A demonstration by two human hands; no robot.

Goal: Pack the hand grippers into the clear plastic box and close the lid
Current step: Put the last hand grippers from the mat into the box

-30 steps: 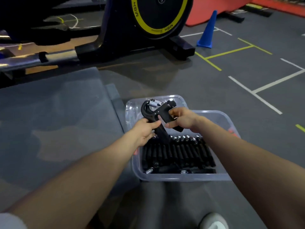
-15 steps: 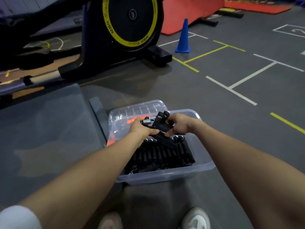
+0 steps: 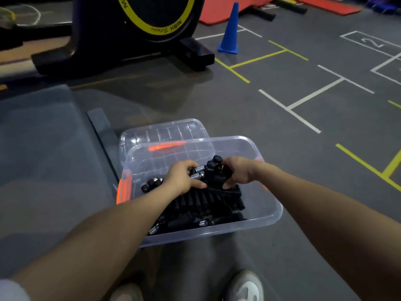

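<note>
A clear plastic box [image 3: 272,210] stands on the grey floor in front of me, holding a row of several black hand grippers [image 3: 201,203]. Behind it, partly under its far rim, lies the clear lid [image 3: 165,129] with an orange clip. My left hand [image 3: 184,178] and my right hand [image 3: 237,171] both grip one black hand gripper [image 3: 213,175] with silver springs, holding it low inside the box on top of the packed row. Its handles are partly hidden by my fingers.
A black exercise machine with a yellow-ringed wheel [image 3: 138,25] stands beyond the box. A blue cone [image 3: 230,31] and red mats [image 3: 249,7] are farther back. A raised grey platform [image 3: 43,153] lies to the left. My shoes [image 3: 245,286] are just below the box.
Both hands have lowered the gripper from above the box rim down onto the packed row. The camera view has shifted, so the box sits lower and closer.
</note>
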